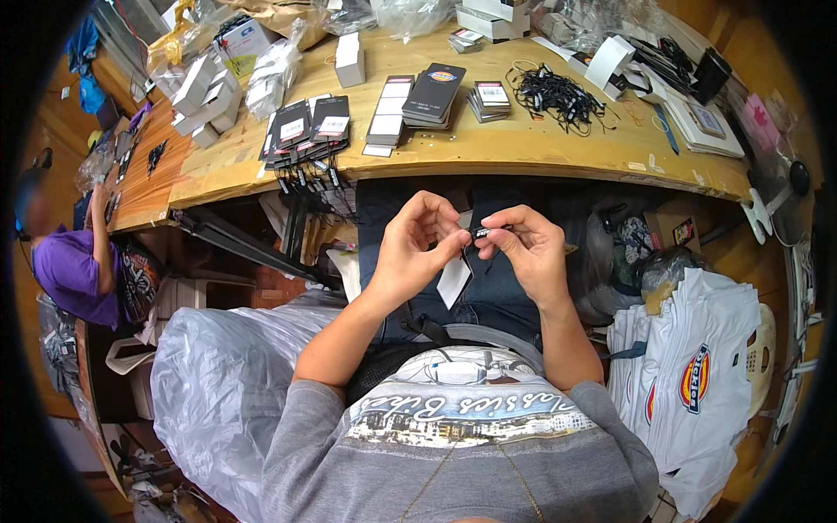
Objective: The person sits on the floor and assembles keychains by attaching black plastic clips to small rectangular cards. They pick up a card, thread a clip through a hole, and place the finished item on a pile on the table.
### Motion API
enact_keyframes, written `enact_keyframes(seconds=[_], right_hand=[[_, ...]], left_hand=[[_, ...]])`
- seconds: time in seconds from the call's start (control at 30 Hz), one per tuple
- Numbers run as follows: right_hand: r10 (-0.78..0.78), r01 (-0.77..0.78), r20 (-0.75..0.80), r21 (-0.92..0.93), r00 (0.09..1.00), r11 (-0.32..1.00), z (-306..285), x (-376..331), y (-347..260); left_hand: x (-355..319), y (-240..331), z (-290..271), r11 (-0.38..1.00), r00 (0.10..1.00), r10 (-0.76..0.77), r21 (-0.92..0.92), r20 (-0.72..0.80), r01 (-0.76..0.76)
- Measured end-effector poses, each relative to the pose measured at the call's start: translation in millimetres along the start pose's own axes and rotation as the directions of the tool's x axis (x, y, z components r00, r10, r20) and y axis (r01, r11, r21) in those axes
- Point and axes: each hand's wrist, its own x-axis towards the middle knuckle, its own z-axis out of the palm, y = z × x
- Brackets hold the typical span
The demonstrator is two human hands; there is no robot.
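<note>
My left hand (420, 248) and my right hand (528, 251) meet above my lap, just in front of the table edge, each closed in a pinch. Between their fingertips is a small black string fastener (479, 233) with pale marks. A hang tag (454, 281), its white side showing, dangles below my left fingers. How the string runs between the fingers is too small to make out. On the table ahead lie a stack of black hang tags (433, 94), a stack of white-faced tags (391, 112) and a tangled pile of black tag strings (562, 98).
Strung black tags (307, 131) lie at the table's front edge, their cords hanging over it. A small tag stack (489, 100) and white boxes (350, 61) stand behind. White printed shirts (697, 375) are piled at right, a big plastic bag (235, 392) at left. A person in purple (78, 270) sits far left.
</note>
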Motion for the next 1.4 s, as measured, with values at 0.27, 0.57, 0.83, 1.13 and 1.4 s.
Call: enact_keyframes(seconds=[0.27,0.57,0.83,1.13,1.4], right_hand=[[-0.033,0.035,0.018,-0.117,0.999,0.993,0.2,-0.7,-3.9],[-0.004,0.008,0.038,-0.087,0.999,0.996,-0.7,-1.1,-5.0],[0.034,-0.029,0.046,-0.089,0.998,0.996,-4.1,15.2,-12.6],[-0.223,0.132,0.028,-0.874,0.974,0.468,-16.3,86.7,-13.7],[-0.145,0.246,0.218,-0.946,0.965,0.211,-14.1,104.2,-7.2]], left_hand=[[1.5,-2.5,-0.8,0.998,0.999,0.018,-0.064,0.046,-0.015],[7.2,-1.5,1.4,0.998,0.996,0.058,-0.018,0.071,-0.057],[22.0,-31.2,-0.4,0.978,0.997,-0.007,-0.207,0.070,0.021],[53.8,-63.0,11.4,0.456,0.820,-0.257,-0.684,0.511,0.569],[53.9,-59.2,15.5,0.580,0.821,-0.332,-0.586,0.465,0.566]])
